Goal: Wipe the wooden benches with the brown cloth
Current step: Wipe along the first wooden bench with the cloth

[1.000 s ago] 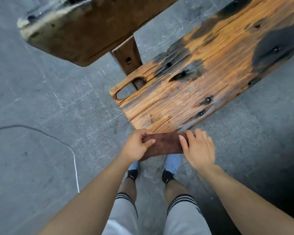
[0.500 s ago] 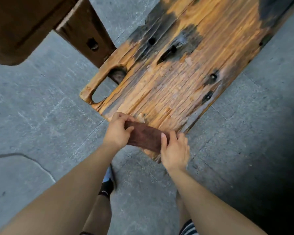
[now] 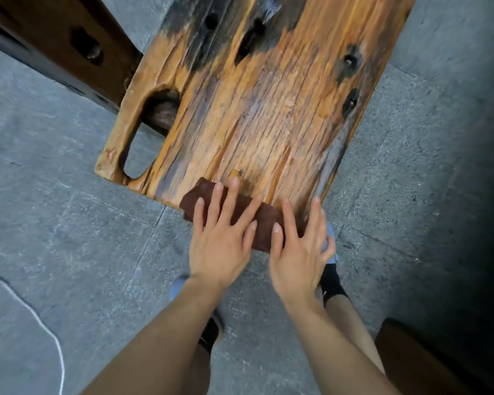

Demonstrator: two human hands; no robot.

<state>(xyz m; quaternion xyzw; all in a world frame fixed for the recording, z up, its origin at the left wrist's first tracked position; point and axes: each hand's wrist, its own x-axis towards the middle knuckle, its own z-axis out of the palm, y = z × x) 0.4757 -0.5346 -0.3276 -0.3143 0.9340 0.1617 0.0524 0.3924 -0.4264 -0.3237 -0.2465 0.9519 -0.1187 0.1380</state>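
Note:
A weathered orange-brown wooden bench (image 3: 257,109) with dark stains and a cut-out handle hole at its left corner runs away from me. A folded brown cloth (image 3: 265,220) lies across the bench's near end edge, part of it hanging over. My left hand (image 3: 220,240) rests flat on the cloth's left half, fingers straight and spread. My right hand (image 3: 300,249) lies flat on the cloth's right end, fingers spread, thumb on the fabric.
A second dark wooden piece (image 3: 69,44) stands at the upper left, close to the bench. Grey paved floor (image 3: 69,238) surrounds the bench, with a white line (image 3: 40,323) at lower left. My feet are under my arms. A brown object (image 3: 417,357) sits at lower right.
Both hands went from pinching the cloth's ends in the air to lying flat on it at the bench's near edge. The view has come closer to the bench.

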